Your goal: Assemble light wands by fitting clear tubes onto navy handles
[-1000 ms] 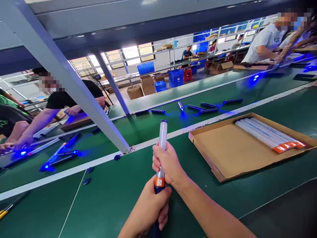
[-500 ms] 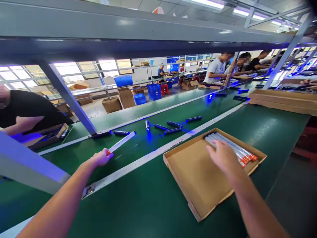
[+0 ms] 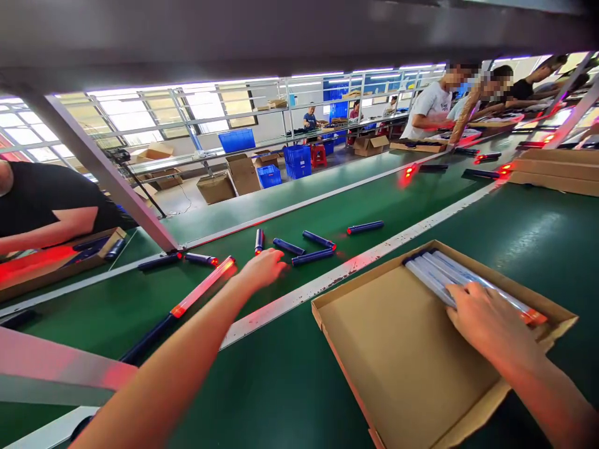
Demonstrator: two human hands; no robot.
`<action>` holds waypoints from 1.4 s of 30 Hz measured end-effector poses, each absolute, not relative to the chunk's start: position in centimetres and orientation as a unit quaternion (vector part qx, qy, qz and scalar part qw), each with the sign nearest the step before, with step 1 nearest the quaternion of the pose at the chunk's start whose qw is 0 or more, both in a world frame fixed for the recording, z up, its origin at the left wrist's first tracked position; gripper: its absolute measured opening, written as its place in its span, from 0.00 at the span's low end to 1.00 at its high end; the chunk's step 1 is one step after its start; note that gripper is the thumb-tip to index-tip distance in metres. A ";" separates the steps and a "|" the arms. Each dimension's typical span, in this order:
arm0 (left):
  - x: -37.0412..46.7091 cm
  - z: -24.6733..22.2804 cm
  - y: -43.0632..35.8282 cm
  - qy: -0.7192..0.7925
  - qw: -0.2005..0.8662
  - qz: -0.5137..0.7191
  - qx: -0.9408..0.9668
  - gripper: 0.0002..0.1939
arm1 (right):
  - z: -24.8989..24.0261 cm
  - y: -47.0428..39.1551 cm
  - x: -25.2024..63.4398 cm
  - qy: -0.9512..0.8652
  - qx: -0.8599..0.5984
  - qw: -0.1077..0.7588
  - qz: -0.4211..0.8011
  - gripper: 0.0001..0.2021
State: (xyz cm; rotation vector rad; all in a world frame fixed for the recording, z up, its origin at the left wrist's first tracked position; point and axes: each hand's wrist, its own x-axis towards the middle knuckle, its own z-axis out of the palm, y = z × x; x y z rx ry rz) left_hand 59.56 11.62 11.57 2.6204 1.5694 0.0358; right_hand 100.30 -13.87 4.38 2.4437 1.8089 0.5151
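My left hand is over the green conveyor belt, fingers apart and nothing visible in them. Just beyond it is a short dark cylinder with a red-lit end. To its left, a light stick with a red-glowing tube, orange collar and dark handle lies on the belt, partly behind my forearm. My right hand is in a shallow cardboard tray, its fingers closed on one of the clear tubes. Several such tubes with orange ends lie side by side there; my hand covers part of them.
Several dark cylinders are scattered along the belt. A white rail separates the belt from my work surface. Slanted metal posts and an overhead beam frame the space. A co-worker in black is at left; others work at far right.
My left hand has let go of the clear tube and moved right towards the dark cylinders. My right hand has closed on a tube in the tray. The lights turned from blue to red.
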 end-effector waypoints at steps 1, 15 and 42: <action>61.5 10.8 11.5 0.495 0.054 0.015 0.867 0.18 | 4.5 -13.8 100.0 0.592 0.791 0.025 0.153 0.07; 52.3 13.6 0.7 0.587 0.212 0.248 0.741 0.15 | 13.9 -16.5 84.4 0.285 0.387 -0.656 -0.582 0.17; 46.5 12.6 -32.2 0.584 0.459 0.328 0.583 0.17 | 16.5 -23.1 57.3 0.297 0.341 -0.627 -0.635 0.17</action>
